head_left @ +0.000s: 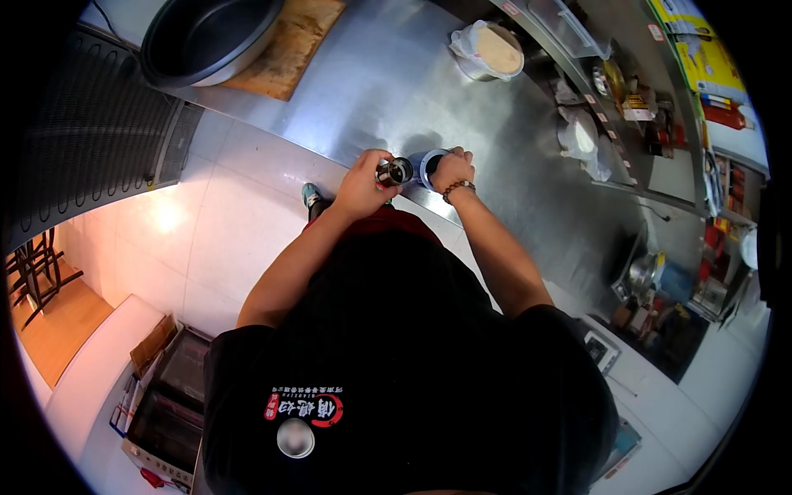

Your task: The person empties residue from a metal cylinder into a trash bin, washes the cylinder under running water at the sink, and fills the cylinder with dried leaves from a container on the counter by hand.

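The left grip is holding a small, shiny dark cup by the edge of the metal table. Just beside it, the right grip is touching a round bluish tub; I can't tell how wide it is opening.

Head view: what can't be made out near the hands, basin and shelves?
Head view, all:
Dark cup in left hand: contents, too small and dark.
Right hand: fingertips at bluish container, hidden by the hand.
Black basin: far rim, cut by top edge.
Shelf label: text too small.
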A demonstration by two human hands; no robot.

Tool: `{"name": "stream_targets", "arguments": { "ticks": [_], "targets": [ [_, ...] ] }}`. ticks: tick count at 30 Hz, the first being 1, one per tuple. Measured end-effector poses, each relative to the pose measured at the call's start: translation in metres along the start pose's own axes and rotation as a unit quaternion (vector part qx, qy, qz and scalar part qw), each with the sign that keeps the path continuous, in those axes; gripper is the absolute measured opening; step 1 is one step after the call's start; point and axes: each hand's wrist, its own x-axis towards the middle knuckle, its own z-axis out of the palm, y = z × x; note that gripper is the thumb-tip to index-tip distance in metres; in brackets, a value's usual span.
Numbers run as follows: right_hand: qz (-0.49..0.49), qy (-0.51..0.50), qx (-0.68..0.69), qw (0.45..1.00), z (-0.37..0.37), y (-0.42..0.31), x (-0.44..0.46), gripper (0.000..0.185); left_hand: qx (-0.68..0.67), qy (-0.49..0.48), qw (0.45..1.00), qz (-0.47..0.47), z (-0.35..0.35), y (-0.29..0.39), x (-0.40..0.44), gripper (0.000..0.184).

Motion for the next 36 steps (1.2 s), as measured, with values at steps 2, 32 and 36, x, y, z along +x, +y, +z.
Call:
{"name": "stream_targets", "arguments": {
  "ticks": [2, 32, 36],
  "targets": [
    [-0.009, 0.005, -0.005, 1.0, -0.004, -0.002, -0.002, 0.036, 0.0, -0.002, 1.0, 0.001, 0.001, 0.0, 0.0, 0.07],
    [-0.091, 0.185, 0.314, 0.927, -0.054, 0.046, -0.054, 0.02, 0.095, -0.108, 0.99, 0.012, 0.022, 0.042, 0.027, 0.064],
    [-0.102, 0.184, 0.345, 0.915, -0.064, 0.031, -0.069, 0.019, 0.114, -0.11, 0.987, 0.008, 0.027, 0.048, 0.031, 0.064]
  ]
}}
